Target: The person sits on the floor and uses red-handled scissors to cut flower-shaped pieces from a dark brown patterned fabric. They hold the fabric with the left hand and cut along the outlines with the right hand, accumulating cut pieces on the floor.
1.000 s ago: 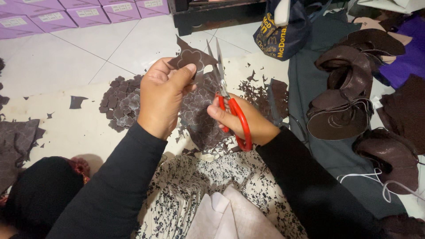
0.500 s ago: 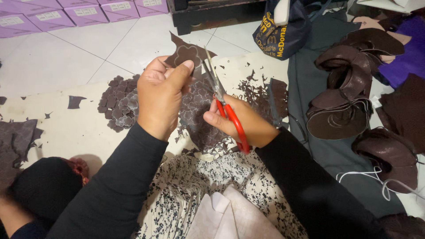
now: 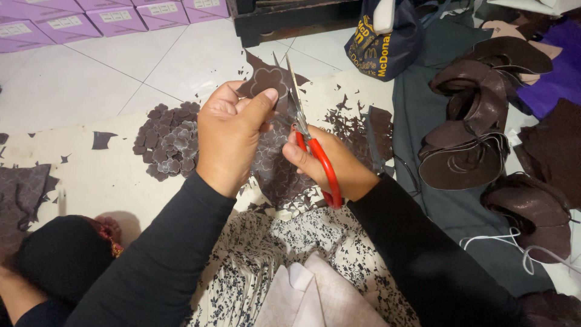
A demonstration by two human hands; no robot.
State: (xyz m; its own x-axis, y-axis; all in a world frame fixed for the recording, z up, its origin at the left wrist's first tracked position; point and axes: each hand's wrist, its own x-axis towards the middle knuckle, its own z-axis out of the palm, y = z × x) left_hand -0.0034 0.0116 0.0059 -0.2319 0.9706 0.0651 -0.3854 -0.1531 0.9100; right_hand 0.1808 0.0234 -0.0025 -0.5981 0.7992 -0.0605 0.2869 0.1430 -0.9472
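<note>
One pair of red-handled scissors (image 3: 315,154) was in use, held in the right hand (image 3: 336,166), whose fingers were closed through the red loops while the blades pointed up and away toward the far side, slightly parted. The left hand (image 3: 233,136) was closed around one sheet of dark brown patterned material (image 3: 275,166), thumb pressed against a flower shape (image 3: 270,80) at its far edge, just left of the blades. The sheet hung between the two hands, above the person's lap, where a black-and-white floral cloth (image 3: 284,248) lay.

Both forearms, in black sleeves, came up from the near edge and met in the middle of the view, the left wrist bent so the knuckles faced the camera, the right wrist lower and turned inward.

On the floor to the left of the left hand lay one pile of cut brown flower pieces (image 3: 169,139); there were too many to count. Small dark scraps (image 3: 348,121) were scattered to the right of the scissors. Further right lay a heap of curved brown leather pieces (image 3: 466,121), at least four. At the far left stood a row of purple boxes (image 3: 115,18), at least four visible. One dark blue bag (image 3: 378,42) sat at the far middle.
</note>
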